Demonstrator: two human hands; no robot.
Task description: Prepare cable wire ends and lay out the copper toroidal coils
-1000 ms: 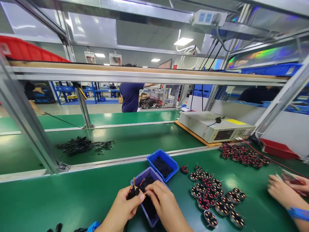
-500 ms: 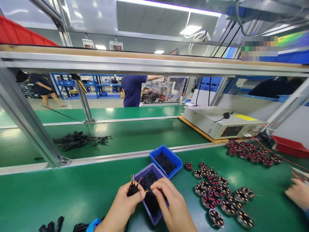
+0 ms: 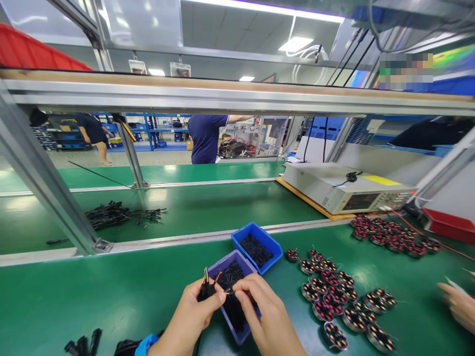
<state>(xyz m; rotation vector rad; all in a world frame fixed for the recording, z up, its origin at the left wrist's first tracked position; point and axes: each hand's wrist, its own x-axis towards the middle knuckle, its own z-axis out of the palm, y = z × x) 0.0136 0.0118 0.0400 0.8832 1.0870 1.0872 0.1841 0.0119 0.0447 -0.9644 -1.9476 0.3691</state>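
Wire bundle (image 3: 205, 292): head view, 6 o'clock
Left hand (image 3: 193, 315): fingers closed on wire bundle
Right hand (image 3: 270, 312): fingertips pinching thin dark piece (image 3: 230, 292)
Purple bin (image 3: 242, 338): below hands
Blue bin (image 3: 273, 261): purple bin's 1 o'clock

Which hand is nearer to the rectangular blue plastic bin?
The right hand, just this side of the blue bin, by the rectangular purple plastic bin. The left hand is farther, mostly left of both bins.
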